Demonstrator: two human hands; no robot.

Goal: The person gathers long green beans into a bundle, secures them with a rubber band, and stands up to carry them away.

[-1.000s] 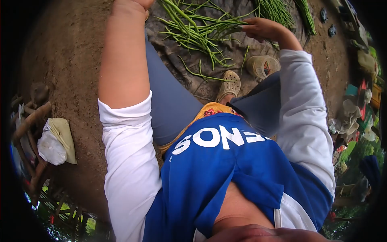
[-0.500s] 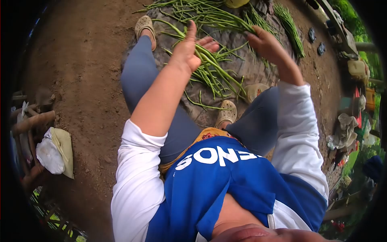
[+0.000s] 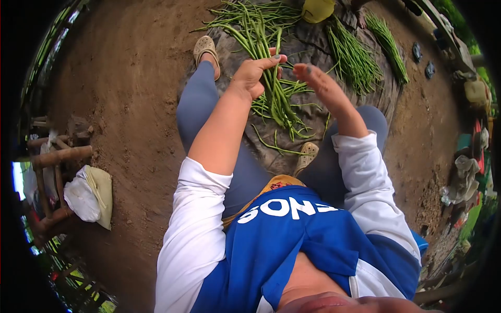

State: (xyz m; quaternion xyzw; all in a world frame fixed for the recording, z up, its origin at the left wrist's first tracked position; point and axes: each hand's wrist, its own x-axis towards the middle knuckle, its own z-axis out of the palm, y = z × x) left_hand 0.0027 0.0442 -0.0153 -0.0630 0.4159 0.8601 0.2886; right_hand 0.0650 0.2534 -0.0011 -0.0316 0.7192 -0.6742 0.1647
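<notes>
A loose bunch of long green string beans (image 3: 276, 94) lies across my left hand (image 3: 255, 73). My left thumb is pressed over the stalks while the fingertips show on their far side. Just to the right, my right hand (image 3: 321, 83) hangs in the air, fingers stretched out and slightly blurred, with nothing in it. More string beans (image 3: 229, 23) are spread beyond the bunch, on a dark ground sheet (image 3: 261, 151). Some loose beans also lie under my hands.
Two sorted bundles, a wide bean bundle (image 3: 355, 57) and a narrower bean bundle (image 3: 387, 47), rest on the right. A yellow container (image 3: 317, 10) is at the top. Part of another person's hand (image 3: 361, 20) shows nearby. A pale sack (image 3: 99, 193) lies at left.
My left hand has gone from open with fingers spread to closed around the beans. My right hand has come away from the bean ends and moved down and inward. The view has shifted slightly.
</notes>
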